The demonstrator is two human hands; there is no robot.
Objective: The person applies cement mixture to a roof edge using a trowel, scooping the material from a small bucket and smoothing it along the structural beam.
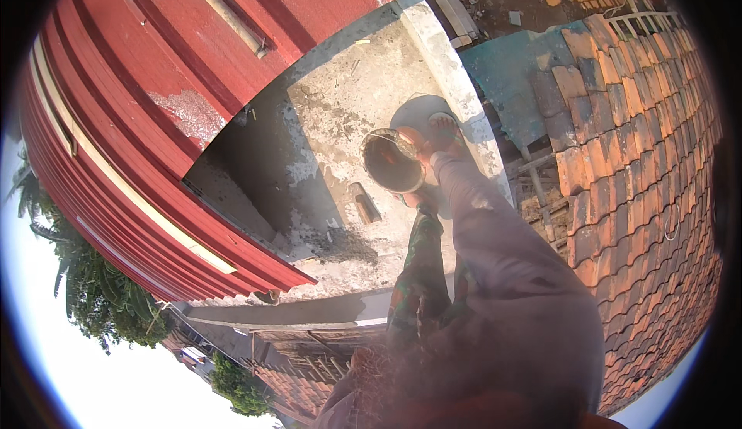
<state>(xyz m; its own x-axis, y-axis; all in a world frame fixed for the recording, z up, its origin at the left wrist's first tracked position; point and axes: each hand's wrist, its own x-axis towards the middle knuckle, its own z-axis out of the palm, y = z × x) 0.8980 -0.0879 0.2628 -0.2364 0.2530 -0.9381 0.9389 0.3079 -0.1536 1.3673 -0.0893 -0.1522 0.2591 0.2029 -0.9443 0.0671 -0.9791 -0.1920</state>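
Observation:
My right hand point(418, 144), at the end of a long purple-grey sleeve, is closed on the right side of a round bucket point(393, 168). The bucket's mouth faces me; its inside looks dark brown and its rim is crusted with grey. Whether my fingers hold the rim or the handle is hard to make out. My bare feet show beside the bucket, one at the far right of it point(444, 122) and one just below it. A brown, brick-like block point(364, 202) lies on the concrete left of the bucket. My left hand does not show.
Rough concrete floor point(332, 93) lies under me, bounded by a raised concrete edge point(452, 73) on the right. Red corrugated metal roofing point(178, 58) overhangs at the left. Orange roof tiles point(634, 158) slope away at the right. A dark recess point(251, 170) lies beside the metal roofing.

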